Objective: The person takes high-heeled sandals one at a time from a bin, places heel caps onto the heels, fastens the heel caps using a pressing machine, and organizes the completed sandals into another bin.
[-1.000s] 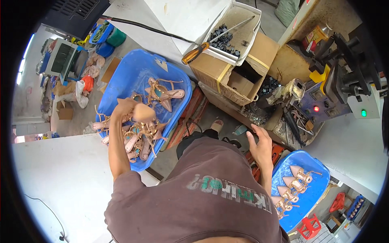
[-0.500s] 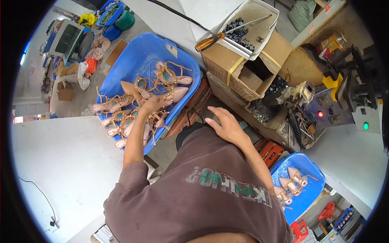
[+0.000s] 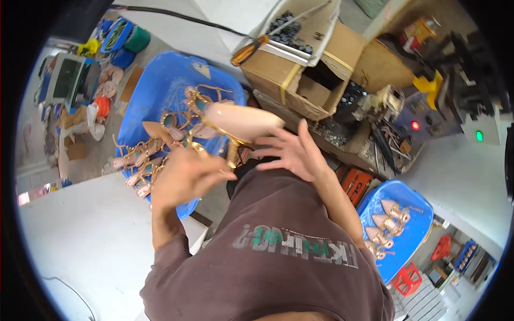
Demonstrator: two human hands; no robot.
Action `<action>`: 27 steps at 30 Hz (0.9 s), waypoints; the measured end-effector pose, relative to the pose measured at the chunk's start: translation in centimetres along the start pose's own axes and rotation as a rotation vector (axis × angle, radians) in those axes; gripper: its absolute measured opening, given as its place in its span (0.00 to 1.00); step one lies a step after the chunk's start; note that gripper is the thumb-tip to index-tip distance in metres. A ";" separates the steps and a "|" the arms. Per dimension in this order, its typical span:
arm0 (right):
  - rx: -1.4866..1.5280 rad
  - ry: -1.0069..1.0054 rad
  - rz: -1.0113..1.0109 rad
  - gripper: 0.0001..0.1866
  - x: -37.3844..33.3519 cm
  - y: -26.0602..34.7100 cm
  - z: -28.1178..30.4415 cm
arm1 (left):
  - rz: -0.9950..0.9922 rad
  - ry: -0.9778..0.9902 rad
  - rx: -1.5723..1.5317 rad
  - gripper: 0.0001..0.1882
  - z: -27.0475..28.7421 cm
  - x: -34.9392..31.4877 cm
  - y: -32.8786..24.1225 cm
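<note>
A pale pink pointed shoe with gold-studded straps (image 3: pixel 243 122) is up in front of me, its toe pointing right. My left hand (image 3: pixel 184 175), blurred by motion, is closed at the strap end of this shoe. At the toe, my right hand (image 3: pixel 294 155) has its fingers spread; whether the fingertips touch the shoe I cannot tell. Below and behind, a large blue tub (image 3: pixel 155 80) holds several similar strappy shoes (image 3: pixel 142 155), heaped mostly along its near left side.
A cardboard box (image 3: pixel 273 80) carries a white tray (image 3: pixel 321 45) of small black parts and a screwdriver (image 3: pixel 250 51). Right of it stands a machine with red and green lights (image 3: pixel 436 125). A second blue tub (image 3: pixel 423 211) with several shoes is at lower right; a white tabletop (image 3: pixel 91 230) at left.
My left hand has lifted the shoe out of the tub and brought it toward me. My right hand has spread its fingers beside the toe. The view has shifted slightly.
</note>
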State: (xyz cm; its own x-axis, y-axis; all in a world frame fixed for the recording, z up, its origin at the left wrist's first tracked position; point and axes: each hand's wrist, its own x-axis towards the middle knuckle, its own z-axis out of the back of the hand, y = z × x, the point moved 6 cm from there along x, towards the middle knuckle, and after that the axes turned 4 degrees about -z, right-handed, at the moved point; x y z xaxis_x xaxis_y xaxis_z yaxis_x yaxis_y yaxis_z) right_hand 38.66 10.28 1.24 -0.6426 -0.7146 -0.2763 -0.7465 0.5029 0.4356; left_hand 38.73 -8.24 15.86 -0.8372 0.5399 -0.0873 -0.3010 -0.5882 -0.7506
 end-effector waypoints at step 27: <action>-1.209 -1.711 0.856 0.38 -21.0 3.4 -2.2 | -0.548 -0.086 -0.615 0.08 -18.5 15.5 -5.4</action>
State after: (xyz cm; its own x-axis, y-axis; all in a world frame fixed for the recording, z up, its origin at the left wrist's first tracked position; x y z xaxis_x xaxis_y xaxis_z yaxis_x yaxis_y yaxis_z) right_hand 50.01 25.92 10.36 -0.6447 0.7233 0.2475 -0.3087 -0.5426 0.7812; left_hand 35.81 14.46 6.44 -0.6842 0.5914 0.4267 -0.3937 0.1930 -0.8987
